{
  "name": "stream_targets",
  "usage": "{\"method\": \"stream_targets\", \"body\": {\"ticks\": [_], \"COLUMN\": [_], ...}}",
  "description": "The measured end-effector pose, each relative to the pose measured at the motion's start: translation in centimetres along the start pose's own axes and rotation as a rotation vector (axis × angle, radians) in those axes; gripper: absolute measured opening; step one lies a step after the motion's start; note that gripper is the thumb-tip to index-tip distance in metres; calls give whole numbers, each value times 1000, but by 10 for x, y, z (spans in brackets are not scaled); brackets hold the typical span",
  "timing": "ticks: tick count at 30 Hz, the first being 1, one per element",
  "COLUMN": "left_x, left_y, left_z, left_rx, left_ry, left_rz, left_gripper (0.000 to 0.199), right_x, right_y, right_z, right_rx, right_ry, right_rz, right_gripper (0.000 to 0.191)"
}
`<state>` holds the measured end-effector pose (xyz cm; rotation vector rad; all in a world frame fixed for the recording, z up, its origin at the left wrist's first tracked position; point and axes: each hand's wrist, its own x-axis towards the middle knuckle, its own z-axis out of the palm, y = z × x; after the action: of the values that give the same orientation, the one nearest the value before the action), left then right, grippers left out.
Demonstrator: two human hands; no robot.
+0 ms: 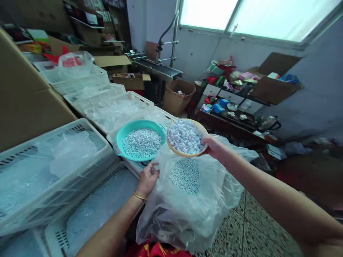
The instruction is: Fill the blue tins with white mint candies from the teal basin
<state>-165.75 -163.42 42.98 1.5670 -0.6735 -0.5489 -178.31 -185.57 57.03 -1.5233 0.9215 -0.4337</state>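
My right hand (211, 145) grips the rim of a yellow bowl (188, 155) heaped with small whitish pieces (184, 136), tilted slightly towards me. The bowl hangs over the mouth of a large clear plastic bag (209, 210), where more of the small pieces (185, 175) lie. At the bag's left edge, my left hand (148, 178) has its fingers closed on the plastic. Just beyond that hand stands a teal basin (120, 137) with similar pieces (142, 142) across its bottom; it rests on a white crate.
White plastic crates (107, 151) with clear plastic items are stacked along the left. A large cardboard sheet or box (26, 92) rises at far left. Further back are an open carton (179, 96), a small conveyor machine (158, 67) and a cluttered shelf (235, 91). Speckled tiles (257, 225) cover the floor.
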Motion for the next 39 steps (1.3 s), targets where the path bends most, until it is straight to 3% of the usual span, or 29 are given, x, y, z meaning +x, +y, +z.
{"method": "stream_targets", "body": {"ticks": [4,8,11,14,17,23,27,32,35,37,39], "left_x": [-3,-6,-7,-5,-3,-3,-7,-10,-10,-9,-9], "left_y": [-11,-17,-17,-15,-13,-18,-22,-16,-11,-9,-7], "left_z": [-2,-6,-9,-10,-11,-7,1,5,5,5,5], "left_rx": [-12,-38,-23,-3,-4,-23,-87,-71,-74,-62,-39], "left_ry": [50,58,43,27,3,-5,-24,-10,-11,-19,-26], "left_rz": [22,7,-7,-33,-59,-49,-75,-52,-45,-39,-29], "left_gripper": [33,33,32,30,31,30,30,30,31,31,31], "right_x": [59,101,106,97,97,127,121,86,58,29,-8], "right_y": [-36,-37,-21,-8,-12,-35,-27,-21,-41,-52,-49], "right_z": [79,160,205,224,225,216,221,221,185,137,75], "right_rx": [-327,-898,-1178,-1313,-1357,-1293,-1312,-1367,-1258,-1143,-1058], "right_ry": [48,240,252,132,0,-263,-206,-65,84,183,242], "right_rz": [-143,-453,-648,-782,-831,-758,-770,-1059,-1122,-1080,-1011], "right_gripper": [52,54,56,60,70,82,91,86,83,87,90]}}
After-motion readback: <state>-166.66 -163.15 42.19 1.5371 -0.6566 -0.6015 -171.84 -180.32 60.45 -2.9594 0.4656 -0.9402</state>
